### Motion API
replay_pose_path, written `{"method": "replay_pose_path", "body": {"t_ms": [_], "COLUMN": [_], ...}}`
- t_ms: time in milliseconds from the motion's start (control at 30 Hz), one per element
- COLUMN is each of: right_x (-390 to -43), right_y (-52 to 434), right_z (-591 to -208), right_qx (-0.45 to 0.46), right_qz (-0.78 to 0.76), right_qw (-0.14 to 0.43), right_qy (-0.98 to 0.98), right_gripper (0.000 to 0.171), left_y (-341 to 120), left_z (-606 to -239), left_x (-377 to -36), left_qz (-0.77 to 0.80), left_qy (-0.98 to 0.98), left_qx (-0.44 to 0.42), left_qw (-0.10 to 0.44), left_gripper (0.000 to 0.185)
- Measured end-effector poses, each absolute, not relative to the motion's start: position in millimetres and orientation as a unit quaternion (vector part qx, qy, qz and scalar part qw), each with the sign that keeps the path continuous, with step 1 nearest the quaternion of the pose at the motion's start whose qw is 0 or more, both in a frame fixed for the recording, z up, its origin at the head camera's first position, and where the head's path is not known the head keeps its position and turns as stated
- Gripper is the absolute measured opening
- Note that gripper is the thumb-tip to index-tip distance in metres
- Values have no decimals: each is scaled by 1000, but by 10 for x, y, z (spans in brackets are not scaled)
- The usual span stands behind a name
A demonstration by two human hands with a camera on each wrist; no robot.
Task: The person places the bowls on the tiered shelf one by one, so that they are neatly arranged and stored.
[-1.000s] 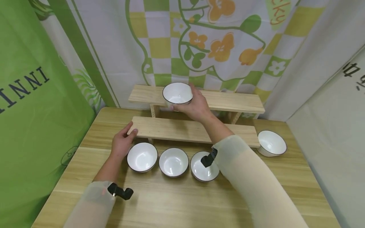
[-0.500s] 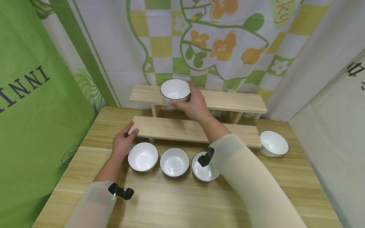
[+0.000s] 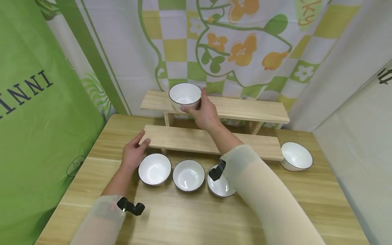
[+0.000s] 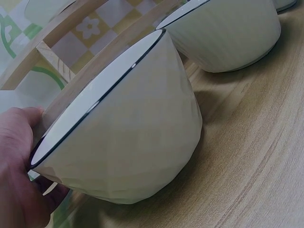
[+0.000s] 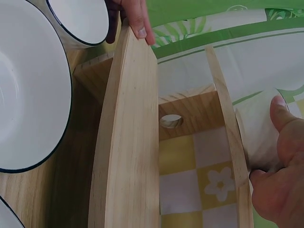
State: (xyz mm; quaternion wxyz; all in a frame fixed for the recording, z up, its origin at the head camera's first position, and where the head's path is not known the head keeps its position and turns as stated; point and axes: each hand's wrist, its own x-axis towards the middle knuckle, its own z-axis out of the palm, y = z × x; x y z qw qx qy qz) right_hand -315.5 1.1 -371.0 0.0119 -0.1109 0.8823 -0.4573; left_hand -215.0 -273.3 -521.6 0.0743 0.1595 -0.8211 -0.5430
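My right hand [image 3: 206, 114] holds a white bowl [image 3: 185, 94] with a dark rim, thumb in front and fingers at its right side. The bowl is upright at the upper board [image 3: 245, 109] of a two-step wooden shelf, left of its middle. In the right wrist view the bowl's side [image 5: 259, 135] overlaps that board's edge. My left hand [image 3: 132, 154] grips the left end of the lower board [image 3: 183, 137], thumb on top. Just below that hand stands another white bowl [image 3: 154, 169], large in the left wrist view, where the hand [image 4: 16, 166] shows behind its rim.
Two more bowls, a middle one [image 3: 188, 175] and a right one [image 3: 221, 185] partly behind my right sleeve, line up in front of the shelf. Another bowl [image 3: 296, 156] stands at the shelf's right end. A patterned curtain [image 3: 174, 51] hangs behind; green cloth [image 3: 46, 119] borders the left.
My right hand has carried the bowl a little to the left and back along the upper board. My left hand keeps its grip on the lower board. The view has shifted slightly.
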Motion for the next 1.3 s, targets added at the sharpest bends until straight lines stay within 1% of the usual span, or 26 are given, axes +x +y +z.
{"method": "replay_pose_path", "body": {"t_ms": [200, 433, 567, 800, 1100, 1300], "right_x": [-3117, -3074, -3056, -3050, -3012, -2953], "right_y": [-33, -104, -100, -71, 84, 237], "right_z": [-3690, -3719, -3727, -3730, -3729, -3743], "right_qx": [-119, -144, -149, -147, -133, -143], "right_qz": [-449, -417, -408, -413, -477, -511], "right_qw": [-1, -26, -37, -16, 19, 22], "right_qy": [886, 897, 900, 899, 868, 848], "right_gripper": [110, 76, 69, 69, 75, 77], "left_y": [-2724, -2726, -2730, -2735, -2747, -2734], "left_z": [-5208, -5191, -5181, -5221, -5248, -5209], "left_x": [-2158, -2132, -2131, -2144, -2175, -2151], "left_qz": [-539, -532, -532, -535, -533, -532], "left_qy": [-824, -829, -829, -827, -828, -830], "left_qx": [158, 158, 156, 156, 161, 157], "left_qw": [71, 72, 75, 77, 67, 66], "left_gripper": [62, 63, 62, 65, 64, 65]}}
